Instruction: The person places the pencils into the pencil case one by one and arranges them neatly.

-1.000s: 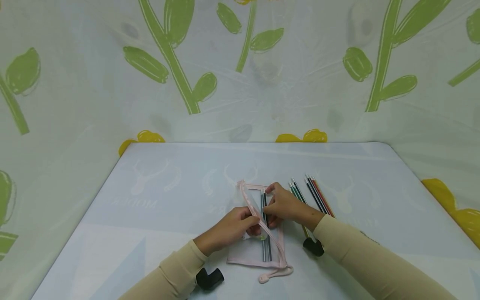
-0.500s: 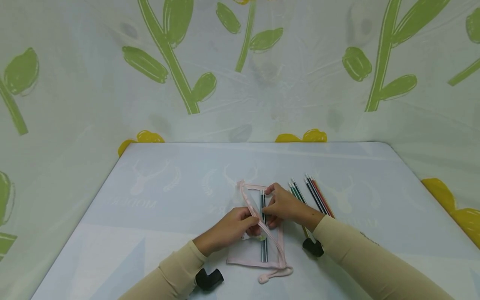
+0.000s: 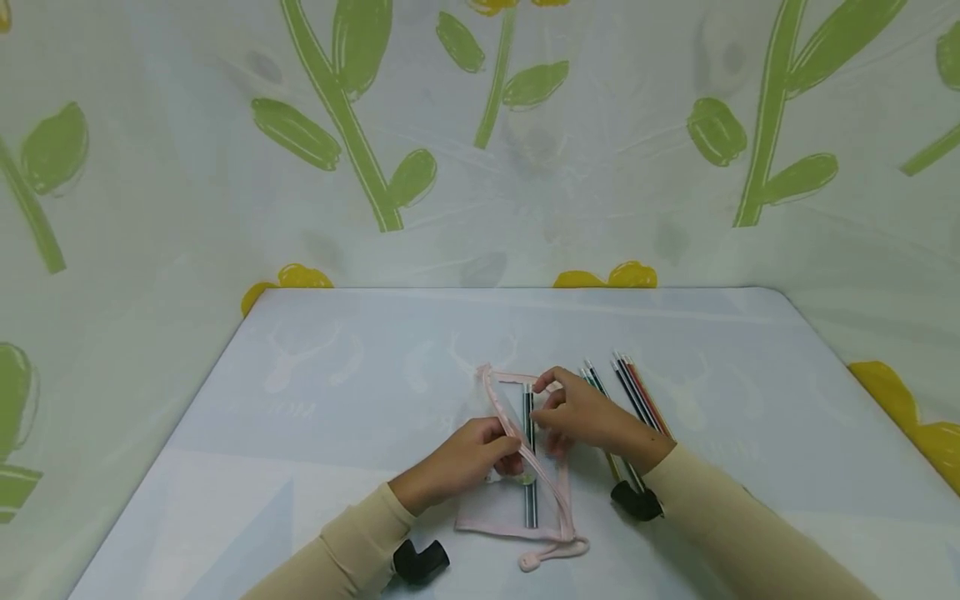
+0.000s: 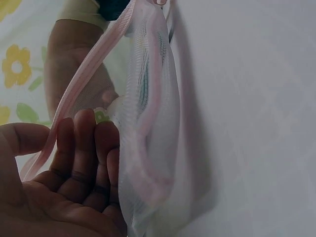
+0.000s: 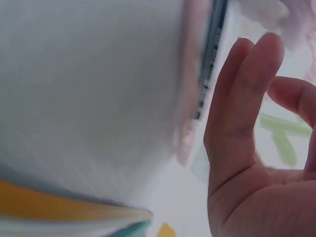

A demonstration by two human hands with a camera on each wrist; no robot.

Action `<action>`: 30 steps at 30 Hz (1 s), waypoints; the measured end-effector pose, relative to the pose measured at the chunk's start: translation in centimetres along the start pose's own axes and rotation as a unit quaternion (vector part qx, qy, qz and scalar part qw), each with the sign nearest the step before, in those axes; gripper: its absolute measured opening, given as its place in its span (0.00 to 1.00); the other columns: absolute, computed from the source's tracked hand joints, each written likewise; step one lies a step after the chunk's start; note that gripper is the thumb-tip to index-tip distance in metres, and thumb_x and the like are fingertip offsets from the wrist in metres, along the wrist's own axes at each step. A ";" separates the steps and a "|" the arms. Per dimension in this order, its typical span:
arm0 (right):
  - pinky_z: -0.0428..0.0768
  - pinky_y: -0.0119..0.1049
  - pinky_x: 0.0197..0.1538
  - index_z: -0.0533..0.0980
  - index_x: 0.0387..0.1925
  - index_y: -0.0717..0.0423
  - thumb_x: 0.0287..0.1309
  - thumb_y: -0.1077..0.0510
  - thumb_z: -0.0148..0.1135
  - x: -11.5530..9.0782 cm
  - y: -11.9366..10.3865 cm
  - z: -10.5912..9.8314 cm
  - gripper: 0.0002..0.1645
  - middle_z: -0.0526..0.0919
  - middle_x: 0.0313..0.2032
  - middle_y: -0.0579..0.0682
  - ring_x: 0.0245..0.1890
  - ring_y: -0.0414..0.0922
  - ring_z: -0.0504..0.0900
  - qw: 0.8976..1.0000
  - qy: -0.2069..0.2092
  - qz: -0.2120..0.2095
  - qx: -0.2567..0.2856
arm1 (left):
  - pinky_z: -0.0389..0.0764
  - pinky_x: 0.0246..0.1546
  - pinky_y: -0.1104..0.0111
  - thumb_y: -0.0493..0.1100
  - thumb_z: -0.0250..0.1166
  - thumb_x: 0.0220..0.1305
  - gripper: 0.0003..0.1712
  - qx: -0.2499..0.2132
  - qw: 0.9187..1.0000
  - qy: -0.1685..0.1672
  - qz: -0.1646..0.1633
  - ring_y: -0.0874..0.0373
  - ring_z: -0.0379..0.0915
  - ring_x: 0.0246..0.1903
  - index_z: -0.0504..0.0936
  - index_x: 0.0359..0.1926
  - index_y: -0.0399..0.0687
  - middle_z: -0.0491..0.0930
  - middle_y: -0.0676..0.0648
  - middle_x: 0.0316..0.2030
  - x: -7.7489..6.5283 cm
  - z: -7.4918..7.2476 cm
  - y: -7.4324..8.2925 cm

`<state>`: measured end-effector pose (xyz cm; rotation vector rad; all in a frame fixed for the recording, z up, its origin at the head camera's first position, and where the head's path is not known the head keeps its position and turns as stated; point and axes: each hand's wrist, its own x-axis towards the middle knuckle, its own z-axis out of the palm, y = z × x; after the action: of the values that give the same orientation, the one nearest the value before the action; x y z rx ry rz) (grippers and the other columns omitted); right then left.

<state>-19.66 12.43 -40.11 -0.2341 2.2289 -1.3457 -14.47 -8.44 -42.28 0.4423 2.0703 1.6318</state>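
Observation:
A mesh pencil pouch (image 3: 487,512) with pink trim lies on the table, its zipper edge lifted. My left hand (image 3: 476,454) pinches that edge between thumb and fingers; the left wrist view shows the pink zipper band (image 4: 91,61) running past the fingertips. Dark pencils (image 3: 531,504) lie lengthwise inside the pouch, partly hidden by the zipper edge. My right hand (image 3: 588,417) hovers at the pouch's right side, fingers loosely bent and holding nothing. In the right wrist view, a pencil's end (image 5: 210,64) sits beside the fingers, apart from them.
Right of the pouch lie two groups of pencils: one with green ones (image 3: 596,379), partly under the right arm, and one with dark and red ones (image 3: 641,392). A pink wrist strap (image 3: 551,552) hangs off the pouch's near corner. A white patterned cloth stands behind the table.
My right hand has let go of the pencils in the pouch and drawn slightly right. Those pencils now lie closer together. The left hand keeps its hold on the zipper edge.

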 end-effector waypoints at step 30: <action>0.77 0.33 0.24 0.77 0.46 0.57 0.65 0.60 0.63 -3.3 0.3 -2.5 0.09 0.82 0.32 0.50 0.21 0.41 0.78 0.958 0.140 -0.134 -0.213 | 0.79 0.40 0.68 0.44 0.52 0.74 0.17 0.015 1.000 0.002 0.001 0.63 0.78 0.32 0.81 0.44 0.35 0.84 0.43 0.32 -0.4 -0.1 0.3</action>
<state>-18.12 15.84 -38.26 -0.5445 2.8008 -1.0582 -14.21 -8.62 -41.93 0.4516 2.1014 1.6065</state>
